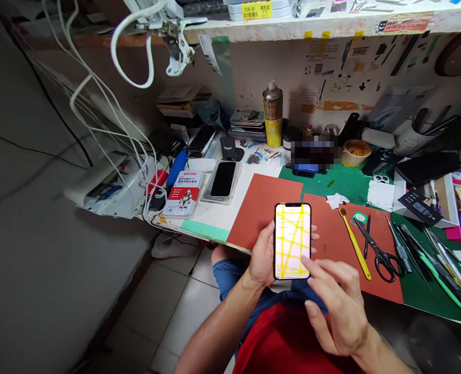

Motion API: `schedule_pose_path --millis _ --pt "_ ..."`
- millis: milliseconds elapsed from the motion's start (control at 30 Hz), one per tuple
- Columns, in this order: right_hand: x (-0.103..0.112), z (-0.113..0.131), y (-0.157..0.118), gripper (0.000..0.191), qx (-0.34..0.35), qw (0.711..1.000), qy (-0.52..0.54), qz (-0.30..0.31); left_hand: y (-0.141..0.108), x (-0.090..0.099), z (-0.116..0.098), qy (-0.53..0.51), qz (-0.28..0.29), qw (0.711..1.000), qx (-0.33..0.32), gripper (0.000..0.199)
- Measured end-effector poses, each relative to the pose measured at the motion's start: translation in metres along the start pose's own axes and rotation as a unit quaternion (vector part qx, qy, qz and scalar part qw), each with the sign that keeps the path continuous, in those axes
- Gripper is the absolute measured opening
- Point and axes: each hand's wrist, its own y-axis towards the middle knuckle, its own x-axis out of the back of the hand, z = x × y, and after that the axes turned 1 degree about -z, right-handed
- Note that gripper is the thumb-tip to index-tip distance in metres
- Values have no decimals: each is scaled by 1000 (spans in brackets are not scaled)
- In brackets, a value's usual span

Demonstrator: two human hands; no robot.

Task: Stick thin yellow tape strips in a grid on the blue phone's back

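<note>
A smartphone [292,241] with a lit screen rests in my left hand [262,254], whose fingers wrap behind it and show at its right edge. Crossing yellow lines cover the pale screen. My right hand [341,301] holds nothing; its index finger reaches to the lower right of the screen and seems to touch it. The thumb is apart from the other fingers. Under and beyond the phone lie orange-brown mats [262,208]. To the right of my right hand are black scissors [378,254] and a yellow-handled brush [355,244].
Tweezers and slim tools [429,265] lie at the right. Another phone [223,179] sits on a clear case, beside a battery box [184,193]. A spray can [273,114] stands by the wall. White cables [113,124] hang at the left, and a shelf [285,30] overhangs the bench.
</note>
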Motion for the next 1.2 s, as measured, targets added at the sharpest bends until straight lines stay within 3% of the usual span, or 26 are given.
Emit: schedule_pose_path --millis 200,467,600,700,767,867,967,1200 --pt "-8 9 -40 32 37 998 17 47 4 -6 -11 -27 -35 999 -13 68" --pt "-12 0 -22 32 26 998 -29 57 1 -7 -13 -29 -37 999 -11 67" --pt "-13 -4 -8 44 -44 998 -41 1 -1 -6 -11 -22 -38 999 -14 73" --pt "-17 0 -5 51 -142 987 6 -72 -2 -7 -11 -18 -48 998 -29 75" --pt "-21 6 -6 50 -240 963 75 -94 -1 -7 -10 -13 -52 998 -33 73" --pt "-29 12 -8 49 -353 912 195 -78 -1 -5 -9 -16 -47 998 -33 71" --pt "-32 12 -3 50 -370 892 248 -68 -1 -4 -8 -21 -50 998 -35 68" --pt "-29 3 16 50 -333 912 233 -57 -1 -6 -7 -10 -78 996 -51 63"
